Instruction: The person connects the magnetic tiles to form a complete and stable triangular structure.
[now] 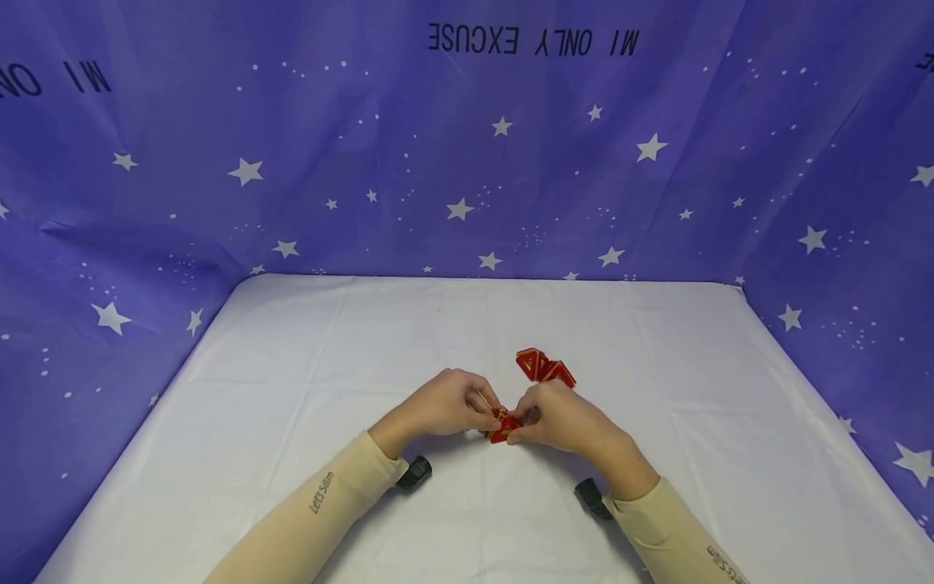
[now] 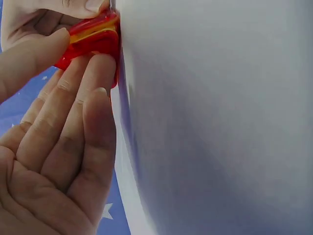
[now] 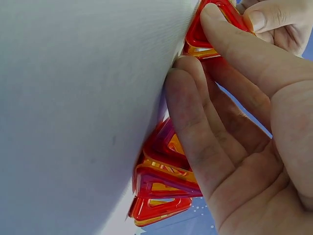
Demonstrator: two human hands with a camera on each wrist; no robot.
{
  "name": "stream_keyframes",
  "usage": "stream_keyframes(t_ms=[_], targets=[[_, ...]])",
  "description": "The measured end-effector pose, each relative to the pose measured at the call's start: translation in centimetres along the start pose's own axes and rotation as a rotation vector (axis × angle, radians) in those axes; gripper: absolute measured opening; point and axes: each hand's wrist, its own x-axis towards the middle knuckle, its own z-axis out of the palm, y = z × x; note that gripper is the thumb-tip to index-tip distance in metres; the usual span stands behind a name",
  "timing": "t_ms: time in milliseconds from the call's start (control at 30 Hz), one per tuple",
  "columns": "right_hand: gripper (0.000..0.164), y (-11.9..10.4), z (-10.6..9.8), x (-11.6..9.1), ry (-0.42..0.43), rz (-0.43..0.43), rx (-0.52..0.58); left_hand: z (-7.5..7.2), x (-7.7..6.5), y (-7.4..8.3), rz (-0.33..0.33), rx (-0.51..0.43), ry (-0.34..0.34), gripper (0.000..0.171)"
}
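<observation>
Both hands meet at a small cluster of red and yellow-orange triangular magnetic tiles (image 1: 505,430) on the white table. My left hand (image 1: 452,403) pinches the cluster from the left; in the left wrist view its thumb and fingertips hold the red tiles (image 2: 95,39). From the other side, my right hand (image 1: 558,415) grips the same cluster, its thumb lying on a red triangular tile (image 3: 222,22) in the right wrist view. Fingers hide part of this cluster. Just beyond the right hand sits a second group of red triangular tiles (image 1: 543,367), partly covered by that hand.
A white cloth covers the table (image 1: 365,341). Purple star-printed curtains (image 1: 467,146) hang behind it and along both sides. Black wrist devices (image 1: 414,474) stick out by the cream sleeves (image 1: 321,503), close to the tabletop.
</observation>
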Motion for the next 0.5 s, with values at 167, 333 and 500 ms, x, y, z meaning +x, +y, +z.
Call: stream_keyframes(t_ms=[167, 333, 500], targets=[[0.014, 0.01, 0.00, -0.02, 0.007, -0.005, -0.001, 0.33, -0.12, 0.29, 0.021, 0.048, 0.021, 0.019], [0.012, 0.00, 0.06, -0.05, 0.000, -0.009, 0.011, 0.66, -0.18, 0.54, 0.057, 0.089, 0.028, 0.019], [0.016, -0.18, -0.07, -0.09, -0.008, -0.034, -0.003, 0.45, -0.29, 0.66, 0.062, 0.117, 0.035, 0.027]])
